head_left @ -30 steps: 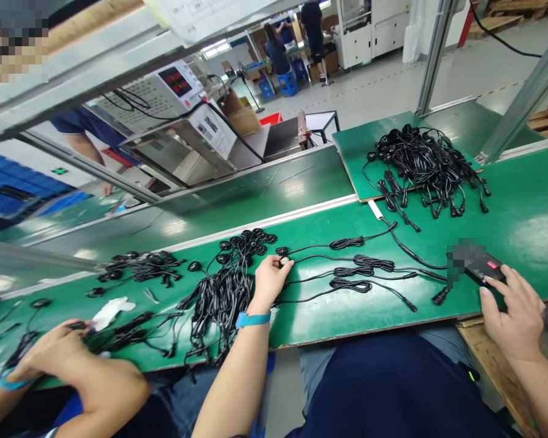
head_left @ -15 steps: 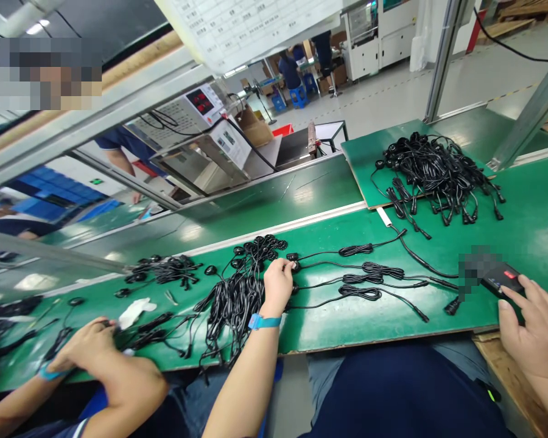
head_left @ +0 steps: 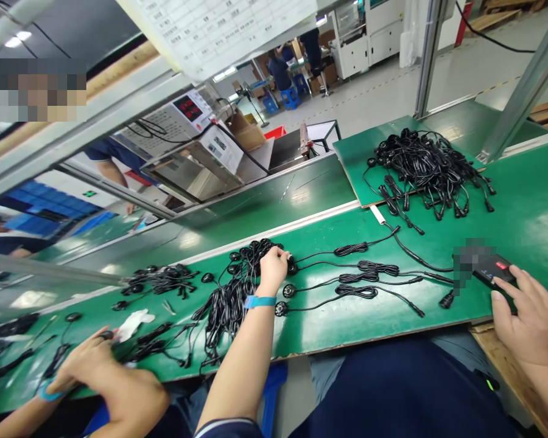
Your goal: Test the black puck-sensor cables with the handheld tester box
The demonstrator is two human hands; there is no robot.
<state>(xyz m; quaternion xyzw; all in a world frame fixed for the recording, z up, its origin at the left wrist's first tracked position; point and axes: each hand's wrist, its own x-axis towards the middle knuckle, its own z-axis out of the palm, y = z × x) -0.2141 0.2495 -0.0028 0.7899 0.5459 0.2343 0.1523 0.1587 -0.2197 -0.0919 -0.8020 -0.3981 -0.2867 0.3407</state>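
Observation:
My left hand [head_left: 274, 267], with a blue wristband, pinches at a round black cable head [head_left: 292, 266]; its fingertips partly cover the contact. Below it lie two more round heads with light rings of dots, one at the upper spot [head_left: 289, 291] and another lamp-like head [head_left: 281, 309] nearer me. Their black leads run right through bundled cable coils [head_left: 356, 292]. At the right, my right hand [head_left: 527, 310] is on the end of a black box [head_left: 486, 274] with a red light, the thumb on the near side and fingers over the top.
A heap of black cables [head_left: 228, 298] lies left of my left hand. Another cable pile [head_left: 429, 164] sits on a raised green board [head_left: 351, 161]. A co-worker's hands [head_left: 91, 350] work at the left, near a white cloth [head_left: 134, 322]. A metal post [head_left: 525, 85] stands at the right.
My left hand has shifted slightly up and left, so the two nearer round heads now show more fully. The right hand stays on the black box. The whole view has shifted a little.

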